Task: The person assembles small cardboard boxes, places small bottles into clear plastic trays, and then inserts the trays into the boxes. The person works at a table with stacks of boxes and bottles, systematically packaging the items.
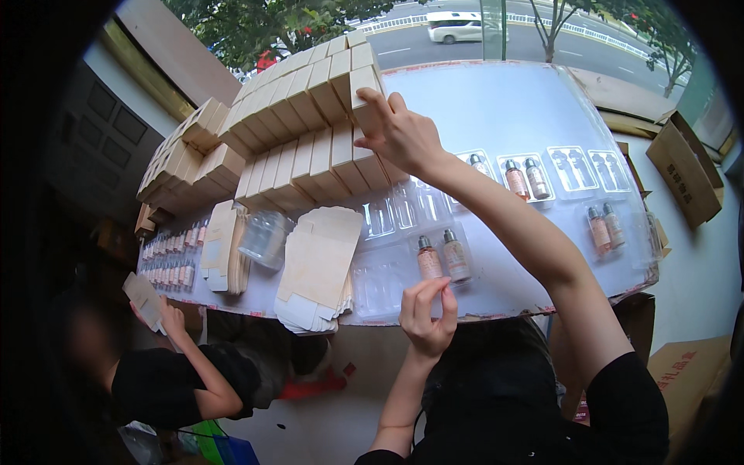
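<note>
My right hand (403,132) reaches across the table to the end of the stacked cream boxes. Its fingers and thumb grip the end box (364,80) of the upper row. Near the table's front edge, my left hand (428,316) is curled, fingertips close to the thumb, with nothing visible in it. Just beyond it, a clear plastic tray holds two small bottles, a pink one (428,259) and a paler one (456,256), both with dark caps. An unfilled clear tray (378,288) lies to the left of that hand.
Flat cream cartons (318,252) are piled left of the trays, beside stacked clear trays (265,238). More filled trays (525,178) lie at the right. Rows of bottles (170,260) stand at the far left, near a co-worker's hand (172,316) holding a carton. A brown box (686,169) is beyond the right edge.
</note>
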`<state>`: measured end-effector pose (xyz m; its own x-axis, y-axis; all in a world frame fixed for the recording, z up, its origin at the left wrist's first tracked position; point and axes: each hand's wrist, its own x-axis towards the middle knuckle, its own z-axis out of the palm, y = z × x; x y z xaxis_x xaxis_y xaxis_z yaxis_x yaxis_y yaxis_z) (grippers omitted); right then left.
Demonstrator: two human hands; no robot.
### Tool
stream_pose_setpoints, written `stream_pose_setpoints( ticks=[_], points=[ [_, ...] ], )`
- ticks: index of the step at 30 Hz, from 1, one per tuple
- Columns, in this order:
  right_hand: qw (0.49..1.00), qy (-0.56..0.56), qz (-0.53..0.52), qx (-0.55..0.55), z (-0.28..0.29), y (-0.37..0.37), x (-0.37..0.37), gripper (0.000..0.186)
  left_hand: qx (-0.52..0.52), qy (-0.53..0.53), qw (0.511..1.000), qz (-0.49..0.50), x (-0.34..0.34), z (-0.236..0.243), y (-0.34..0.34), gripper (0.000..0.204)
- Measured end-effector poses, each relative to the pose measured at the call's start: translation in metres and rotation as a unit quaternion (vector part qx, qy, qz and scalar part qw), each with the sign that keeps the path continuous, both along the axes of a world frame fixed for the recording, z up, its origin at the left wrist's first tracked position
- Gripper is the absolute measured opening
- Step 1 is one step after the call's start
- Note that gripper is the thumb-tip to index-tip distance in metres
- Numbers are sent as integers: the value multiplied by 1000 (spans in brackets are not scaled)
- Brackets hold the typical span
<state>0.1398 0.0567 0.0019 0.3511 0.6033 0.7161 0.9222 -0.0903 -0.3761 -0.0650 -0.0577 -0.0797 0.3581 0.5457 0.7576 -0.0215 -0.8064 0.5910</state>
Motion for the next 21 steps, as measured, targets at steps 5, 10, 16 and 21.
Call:
stream_pose_setpoints(
  ticks=[5,10,16,21],
  points=[
    [999,17,-26,18,9,-31,-16,75,80,54,990,105,-16,5,19,22],
    [998,35,36,-49,1,-99,-31,70,60,190,922,332,-26,29,73,43],
    [989,77,35,-118,-9,-178,-38,65,56,326,875,353,-45,12,98,42],
    [981,157,-9,-115,-26,-226,-37,59,113,197,903,364,-43,37,83,26]
  ],
)
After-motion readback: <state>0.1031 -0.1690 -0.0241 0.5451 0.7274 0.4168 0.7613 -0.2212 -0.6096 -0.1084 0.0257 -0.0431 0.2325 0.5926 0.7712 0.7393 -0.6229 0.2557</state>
